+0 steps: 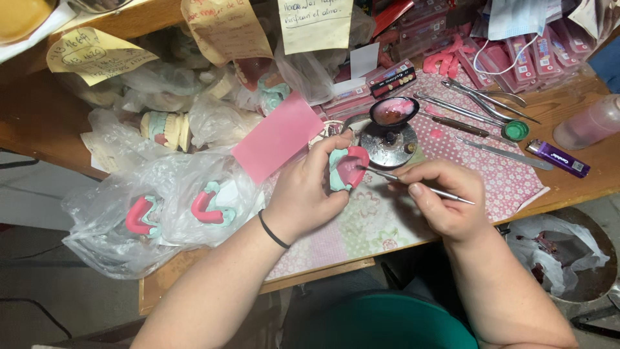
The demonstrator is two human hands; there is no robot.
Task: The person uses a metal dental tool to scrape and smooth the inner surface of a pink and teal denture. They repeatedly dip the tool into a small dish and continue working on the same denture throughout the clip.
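- Head view: the left hand (307, 194) is closed around a dental cast (347, 168), a pale green plaster model topped with pink wax, held just above the surface (361, 226) and tilted so its pink face turns toward the right hand.
- The right hand (445, 197) pinches a thin metal wax carver (420, 186) between thumb and fingers, pen-fashion.
- The carver's long axis runs nearly level, from the right hand across to the left hand; its fine tip points left and slightly up, and touches the pink wax of the cast, while the other end sticks out past the right hand's fingers on the far side.
- A black band (274, 231) circles the left wrist.
- Just beyond both hands stands a small round metal burner (389, 143) with a dark dish of pink wax (394, 111) above it.
- A flat pink wax sheet (278, 137) lies just above the left hand.
- Outward of the left hand, two more pink-and-green casts (177, 213) sit in clear plastic bags.
- Beyond the right hand lie steel hand instruments (481, 100), a green cap (515, 130) and a purple lighter (557, 158), all well apart from the fingers.
- A patterned cloth (497, 174) covers the surface beneath the hands.
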